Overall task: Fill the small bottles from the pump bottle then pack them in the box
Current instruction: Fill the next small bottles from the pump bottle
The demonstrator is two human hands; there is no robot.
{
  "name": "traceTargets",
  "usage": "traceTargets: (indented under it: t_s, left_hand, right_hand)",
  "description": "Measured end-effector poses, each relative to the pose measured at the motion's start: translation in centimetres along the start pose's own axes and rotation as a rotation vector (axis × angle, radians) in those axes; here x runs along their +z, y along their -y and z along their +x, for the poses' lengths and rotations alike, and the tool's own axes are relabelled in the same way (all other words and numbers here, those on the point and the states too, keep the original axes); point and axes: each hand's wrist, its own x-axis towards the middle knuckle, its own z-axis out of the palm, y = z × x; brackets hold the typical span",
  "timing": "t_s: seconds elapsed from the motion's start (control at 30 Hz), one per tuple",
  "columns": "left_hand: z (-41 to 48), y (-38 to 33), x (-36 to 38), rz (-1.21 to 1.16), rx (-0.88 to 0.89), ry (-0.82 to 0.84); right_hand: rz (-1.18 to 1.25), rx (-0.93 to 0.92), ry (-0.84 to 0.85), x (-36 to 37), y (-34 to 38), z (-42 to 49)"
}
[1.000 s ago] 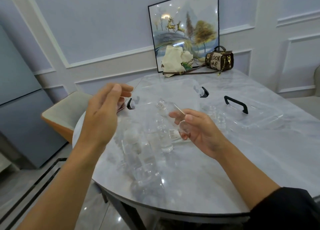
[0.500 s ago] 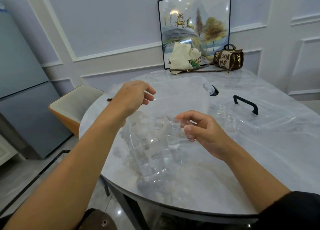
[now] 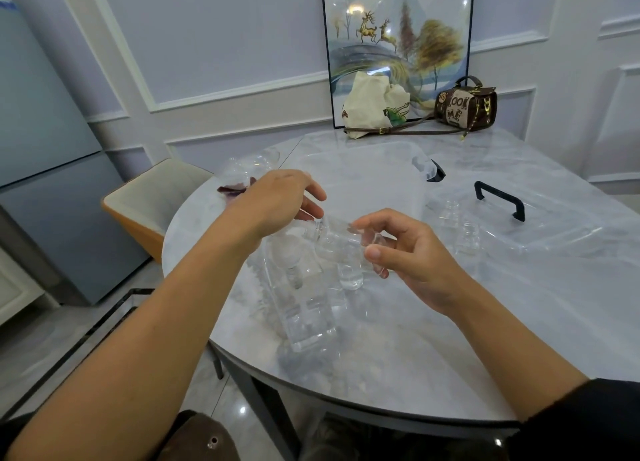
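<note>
Just ahead, pump bottle (box behind)

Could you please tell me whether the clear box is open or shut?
Open: its lid, with the black handle, lies on the table beside the box.

Two hands are in view, the left hand and the right hand. There is one pump bottle and one round surface. The small bottles number four, as far as the clear material lets them be told apart. Also one clear box, one lid with one black handle, one framed picture, one cloth bag, one brown handbag and one chair.
</note>
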Motion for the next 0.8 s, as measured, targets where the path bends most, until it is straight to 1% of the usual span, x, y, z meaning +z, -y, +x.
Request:
traceTargets:
  t_s: [0.17,0.37,0.43,0.67,0.8]
  left_hand:
    - [-0.8,0.7,1.0,-0.004,-0.060,0.041]
    - [-0.7,0.6,1.2,0.011,-0.073,0.028]
    - [-0.6,0.6,1.0,-0.017,-0.083,0.026]
    - [-0.5,0.2,0.1,-0.193,-0.037,-0.059]
    - [-0.4,0.0,0.1,-0.237,-0.004,-0.130]
  right_hand:
    - [-0.053,0.020,0.004,0.0,0.0,0.0]
    - [-0.059,0.027,0.000,0.1,0.0,-0.1]
    - [-0.060,0.033,0.003,0.2,0.0,0.0]
    - [-0.059,0.028,-0.004,0.3,0.3,-0.2]
    - [-0.031,0.012,0.021,0.2,0.3,-0.2]
